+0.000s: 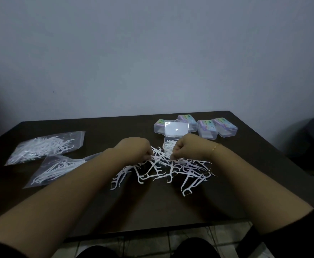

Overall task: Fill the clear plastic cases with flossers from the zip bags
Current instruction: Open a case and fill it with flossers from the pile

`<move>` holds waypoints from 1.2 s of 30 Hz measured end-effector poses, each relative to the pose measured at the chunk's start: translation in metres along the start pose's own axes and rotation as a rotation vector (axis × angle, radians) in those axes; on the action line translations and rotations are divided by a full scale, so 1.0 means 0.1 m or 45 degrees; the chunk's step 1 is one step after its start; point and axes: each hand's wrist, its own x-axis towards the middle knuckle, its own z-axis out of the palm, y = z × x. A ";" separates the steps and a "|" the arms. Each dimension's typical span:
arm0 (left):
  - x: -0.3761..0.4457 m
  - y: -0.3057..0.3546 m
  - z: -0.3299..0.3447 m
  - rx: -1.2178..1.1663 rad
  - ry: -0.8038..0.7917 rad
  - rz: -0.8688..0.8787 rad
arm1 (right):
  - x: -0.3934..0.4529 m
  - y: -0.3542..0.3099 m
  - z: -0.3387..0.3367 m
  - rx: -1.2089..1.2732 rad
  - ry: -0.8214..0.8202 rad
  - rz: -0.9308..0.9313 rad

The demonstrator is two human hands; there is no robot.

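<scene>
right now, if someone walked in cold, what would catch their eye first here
First, the loose heap of white flossers at the middle of the dark table, with the left hand and right hand curled over its far edge, picking at it. Just behind stands an open clear case, partly filled, with closed cases along the far right. Two zip bags of flossers lie at the left.

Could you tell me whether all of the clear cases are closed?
No, one clear case stands open, lid raised, with flossers inside.
</scene>
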 end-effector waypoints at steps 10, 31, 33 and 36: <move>-0.03 -0.07 -0.27 -0.296 -0.002 -0.030 | -0.16 -0.03 -0.17 0.532 0.157 -0.028; 0.19 -0.05 -0.25 -1.137 0.163 -0.144 | 0.47 0.29 -0.21 -0.135 0.218 0.126; 0.23 -0.04 -0.24 -1.165 0.187 -0.161 | 0.40 0.26 -0.24 -0.014 0.267 0.070; 0.28 0.01 -0.24 -1.163 0.206 -0.195 | 0.25 0.16 -0.26 0.164 0.235 -0.022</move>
